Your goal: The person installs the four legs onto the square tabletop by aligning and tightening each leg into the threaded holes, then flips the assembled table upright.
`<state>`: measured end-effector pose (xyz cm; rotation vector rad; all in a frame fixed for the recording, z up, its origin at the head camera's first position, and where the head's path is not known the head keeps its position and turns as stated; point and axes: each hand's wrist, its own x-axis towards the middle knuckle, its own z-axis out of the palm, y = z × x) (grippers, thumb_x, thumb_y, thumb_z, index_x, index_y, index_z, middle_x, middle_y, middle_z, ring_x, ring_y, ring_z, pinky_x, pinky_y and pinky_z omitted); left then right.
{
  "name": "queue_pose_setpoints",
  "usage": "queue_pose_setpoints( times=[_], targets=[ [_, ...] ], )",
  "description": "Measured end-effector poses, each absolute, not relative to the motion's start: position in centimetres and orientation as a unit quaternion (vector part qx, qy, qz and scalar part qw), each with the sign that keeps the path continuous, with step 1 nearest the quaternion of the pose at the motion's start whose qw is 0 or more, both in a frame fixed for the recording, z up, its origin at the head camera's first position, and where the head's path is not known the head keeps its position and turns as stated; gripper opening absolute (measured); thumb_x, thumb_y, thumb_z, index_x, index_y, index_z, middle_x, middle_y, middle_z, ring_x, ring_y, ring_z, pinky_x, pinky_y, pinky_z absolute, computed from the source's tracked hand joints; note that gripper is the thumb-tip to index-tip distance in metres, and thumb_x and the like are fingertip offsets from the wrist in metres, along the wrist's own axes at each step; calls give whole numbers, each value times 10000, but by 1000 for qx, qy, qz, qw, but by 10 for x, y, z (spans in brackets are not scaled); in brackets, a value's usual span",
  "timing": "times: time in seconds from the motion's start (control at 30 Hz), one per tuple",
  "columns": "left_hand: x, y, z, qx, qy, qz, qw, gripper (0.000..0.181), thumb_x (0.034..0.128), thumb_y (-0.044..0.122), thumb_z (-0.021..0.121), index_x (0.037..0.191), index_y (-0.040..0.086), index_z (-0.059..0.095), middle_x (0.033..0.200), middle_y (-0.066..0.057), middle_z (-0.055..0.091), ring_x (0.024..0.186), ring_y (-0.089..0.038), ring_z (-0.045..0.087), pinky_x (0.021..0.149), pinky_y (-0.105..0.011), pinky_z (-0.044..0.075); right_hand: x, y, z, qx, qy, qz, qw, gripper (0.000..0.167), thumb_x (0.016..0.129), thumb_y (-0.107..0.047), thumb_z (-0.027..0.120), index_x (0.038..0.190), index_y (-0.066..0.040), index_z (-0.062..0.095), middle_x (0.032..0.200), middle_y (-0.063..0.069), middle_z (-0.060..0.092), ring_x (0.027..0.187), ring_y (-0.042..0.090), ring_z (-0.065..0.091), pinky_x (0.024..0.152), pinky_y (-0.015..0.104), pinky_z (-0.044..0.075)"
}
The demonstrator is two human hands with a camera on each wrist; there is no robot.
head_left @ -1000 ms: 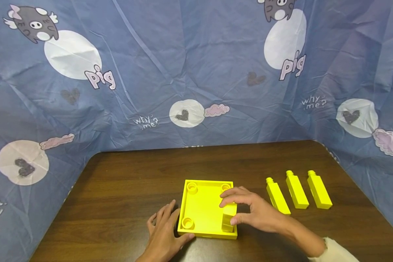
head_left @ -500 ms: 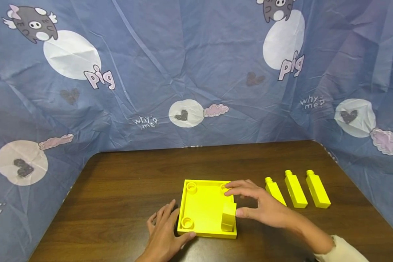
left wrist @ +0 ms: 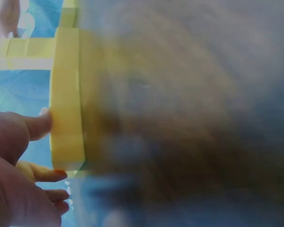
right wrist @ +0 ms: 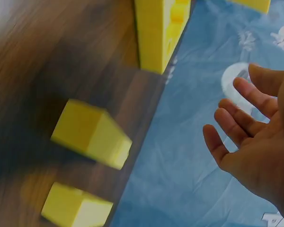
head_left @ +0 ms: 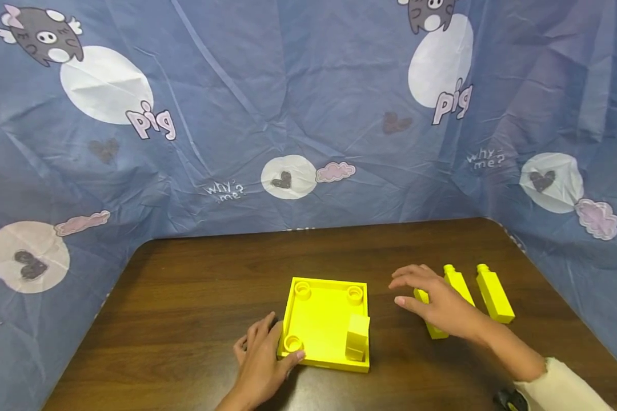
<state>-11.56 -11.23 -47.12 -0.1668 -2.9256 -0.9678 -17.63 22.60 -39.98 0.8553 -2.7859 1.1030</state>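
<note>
And the right hand (head_left: 437, 299) is off the upright post (head_left: 357, 335), which now stands unaided in the near right corner of the yellow tray (head_left: 334, 365); that one looks seated! Right fingers spread, holding nothing, over the leftmost loose post (head_left: 438, 333), two more posts (head_left: 495, 297) farther right on the table (head_left: 211, 274). The left hand (head_left: 259, 359) still pinches the tray's near left edge; three ring sockets (head_left: 355, 294) stand bare.

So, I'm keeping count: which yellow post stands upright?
The post in the near right corner of the tray; it stands on end, while the other three lie on the table.
</note>
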Motion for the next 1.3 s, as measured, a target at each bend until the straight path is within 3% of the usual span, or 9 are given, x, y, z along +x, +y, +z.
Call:
queue_pose_setpoints(
  times=[0.2, 0.37, 0.63, 0.83, 0.97, 1.1, 1.3],
  targets=[
    [-129, -120, -460, -45, -937, -346, -25, 568, 781, 279, 787, 1271, 66, 592, 1453, -277, 354, 1291, -453, 265, 917, -674, 85, -183, 243, -409, 268, -919, 288, 22, 218, 874, -119, 702, 1080, -184, 675, 1212, 50, 579, 1160, 310, 505, 936, 541, 403],
    [-138, -133, -454, -34, -936, -346, -55, 601, 780, 241, 792, 1319, 95, 570, 1478, -279, 306, 1293, -472, 240, 904, -686, 76, -184, 252, -412, 272, -932, 237, 43, 308, 820, -63, 744, 1087, -206, 687, 1203, 78, 592, 1145, 323, 515, 919, 600, 344],
    [-128, -128, -461, 27, -956, -291, -3, 715, 738, 463, 801, 1229, -5, 577, 1451, -262, 352, 1288, -439, 282, 930, -663, 106, -183, 265, -414, 307, -941, 123, 74, 524, 764, 53, 743, 1205, -223, 679, 1325, 123, 533, 1196, 327, 436, 821, 496, 317],
    [-121, -116, -460, 29, -964, -263, 23, 593, 733, 486, 796, 1061, 25, 618, 1436, -247, 372, 1283, -417, 293, 948, -665, 124, -184, 278, -423, 342, -935, 13, 91, 725, 647, 194, 686, 1236, -227, 664, 1362, 154, 485, 1203, 383, 436, 844, 603, 361],
    [-120, -113, -460, 21, -961, -275, 25, 557, 769, 428, 785, 1117, 32, 606, 1400, -254, 411, 1255, -415, 324, 925, -663, 164, -183, 282, -430, 355, -931, -30, 84, 834, 566, 209, 710, 1249, -268, 655, 1410, 148, 433, 1228, 414, 421, 878, 637, 339],
    [-125, -112, -459, 14, -957, -291, 19, 557, 787, 385, 779, 1187, 45, 594, 1384, -269, 418, 1244, -416, 324, 904, -659, 173, -183, 283, -437, 360, -929, -39, 75, 809, 559, 206, 742, 1201, -284, 688, 1429, 133, 422, 1238, 402, 411, 898, 669, 314],
    [-138, -115, -454, 4, -948, -319, -15, 529, 793, 335, 784, 1218, 75, 607, 1388, -287, 401, 1236, -451, 311, 892, -666, 161, -183, 281, -444, 356, -932, -23, 66, 687, 603, 216, 677, 1079, -275, 745, 1397, 127, 476, 1231, 373, 415, 891, 695, 306]
  ],
)
